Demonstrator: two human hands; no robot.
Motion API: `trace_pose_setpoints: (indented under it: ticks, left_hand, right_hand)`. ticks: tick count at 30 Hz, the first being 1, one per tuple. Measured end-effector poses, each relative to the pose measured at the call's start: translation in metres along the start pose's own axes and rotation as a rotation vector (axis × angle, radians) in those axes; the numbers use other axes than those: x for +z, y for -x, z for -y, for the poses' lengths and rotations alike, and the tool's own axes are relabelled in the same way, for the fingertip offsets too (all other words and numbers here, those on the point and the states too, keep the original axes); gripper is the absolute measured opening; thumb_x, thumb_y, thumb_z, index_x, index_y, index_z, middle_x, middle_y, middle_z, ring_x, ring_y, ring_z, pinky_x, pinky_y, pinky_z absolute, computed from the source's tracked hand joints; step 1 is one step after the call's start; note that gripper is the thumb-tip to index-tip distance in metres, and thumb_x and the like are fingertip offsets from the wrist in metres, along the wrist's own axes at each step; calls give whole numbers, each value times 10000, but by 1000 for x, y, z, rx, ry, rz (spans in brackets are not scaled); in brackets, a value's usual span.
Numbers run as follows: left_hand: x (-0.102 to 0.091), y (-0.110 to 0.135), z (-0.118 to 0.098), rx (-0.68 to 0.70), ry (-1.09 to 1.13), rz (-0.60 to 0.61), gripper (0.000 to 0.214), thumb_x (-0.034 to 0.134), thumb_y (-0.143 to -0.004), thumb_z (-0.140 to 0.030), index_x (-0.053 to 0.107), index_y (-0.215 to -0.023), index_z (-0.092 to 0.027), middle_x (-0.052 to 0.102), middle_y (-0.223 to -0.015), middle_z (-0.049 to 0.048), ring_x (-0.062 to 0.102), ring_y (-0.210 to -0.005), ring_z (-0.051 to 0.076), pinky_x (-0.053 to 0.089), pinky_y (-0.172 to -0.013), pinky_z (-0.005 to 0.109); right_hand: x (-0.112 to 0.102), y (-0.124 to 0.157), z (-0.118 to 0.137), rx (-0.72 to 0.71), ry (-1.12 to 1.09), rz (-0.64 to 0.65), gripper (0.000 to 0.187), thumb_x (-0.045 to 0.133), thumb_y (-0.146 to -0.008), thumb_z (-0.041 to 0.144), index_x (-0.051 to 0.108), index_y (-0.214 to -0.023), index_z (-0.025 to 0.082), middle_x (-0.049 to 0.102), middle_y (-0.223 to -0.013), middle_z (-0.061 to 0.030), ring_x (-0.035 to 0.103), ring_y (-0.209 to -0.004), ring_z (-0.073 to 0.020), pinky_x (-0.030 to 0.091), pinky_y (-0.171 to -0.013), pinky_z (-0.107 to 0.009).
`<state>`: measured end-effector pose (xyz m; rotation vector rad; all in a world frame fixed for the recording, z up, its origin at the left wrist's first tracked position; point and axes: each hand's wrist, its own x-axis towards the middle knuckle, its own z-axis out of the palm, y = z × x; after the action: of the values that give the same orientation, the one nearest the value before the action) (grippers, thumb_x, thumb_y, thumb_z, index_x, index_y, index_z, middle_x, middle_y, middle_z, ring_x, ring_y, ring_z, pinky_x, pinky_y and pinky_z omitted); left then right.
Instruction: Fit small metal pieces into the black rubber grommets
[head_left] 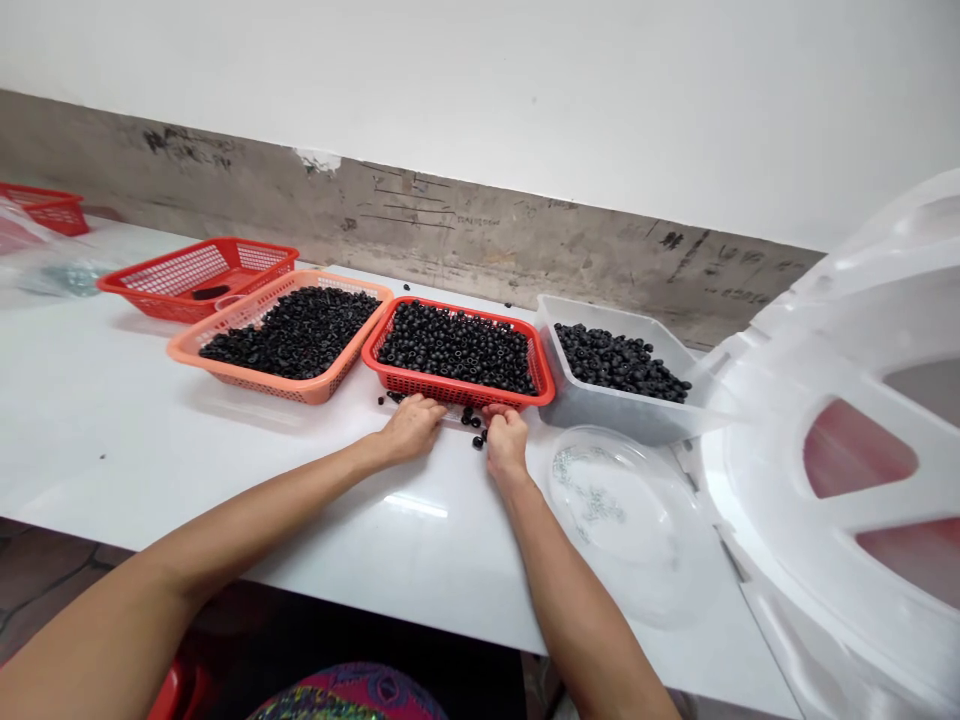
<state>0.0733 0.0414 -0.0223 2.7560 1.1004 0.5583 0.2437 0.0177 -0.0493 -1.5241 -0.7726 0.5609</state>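
Observation:
My left hand (412,428) rests on the table just under the front rim of the red basket (457,382), its fingers curled together. My right hand (507,442) is at the basket's front right, closed, with thumb and fingers pressed together near the rim. What either hand holds, if anything, is hidden. Between the hands lie several loose black ring-like parts (478,441). More of these small black parts (457,345) fill the red basket.
To the left stand an orange basket (307,388) of black pieces and another red basket (150,302). At right are a translucent bin (600,408) of black parts, a clear round lid (615,500) with tiny bits, and a large white spoked plastic piece (765,440). A wall runs behind.

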Motion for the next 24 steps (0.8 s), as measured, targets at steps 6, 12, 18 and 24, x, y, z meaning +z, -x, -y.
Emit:
trace_pose_setpoints:
  ticks: [6, 12, 18, 24]
  left_hand:
    - [4, -7, -16, 122, 15, -6, 307, 472, -770, -99, 638, -1012, -189, 634, -1036, 95, 496, -897, 240, 395, -791, 379]
    - [4, -9, -6, 81, 27, 2, 406, 461, -754, -73, 610, -1097, -233, 644, -1066, 83, 491, -964, 261, 373, -822, 407]
    - [-11, 9, 1, 88, 91, 2, 325, 449, -785, -100, 651, -1008, -220, 649, -1070, 65, 514, -933, 236, 398, -833, 408]
    - [-75, 46, -53, 90, 757, -37, 288, 429, -868, -254, 632, -1064, -196, 672, -968, 56, 609, -849, 172, 502, -742, 332]
  right_hand:
    - [-24, -12, 11, -103, 232, 78, 181, 435, -600, 185, 606, -661, 181, 643, -655, -23, 580, -674, -182, 456, -744, -312]
    - [-38, -15, 24, -161, 409, 251, 211, 502, -521, 73, 651, -595, 202, 641, -574, 2, 573, -615, -187, 449, -743, -314]
    - [-42, -12, 27, -229, 539, 389, 267, 556, -512, 17, 689, -636, 212, 641, -563, 0, 588, -635, -208, 432, -749, -319]
    - [-35, -9, 26, -206, 489, 383, 197, 627, -533, 57, 695, -639, 208, 644, -560, 0, 599, -639, -214, 428, -735, -318]
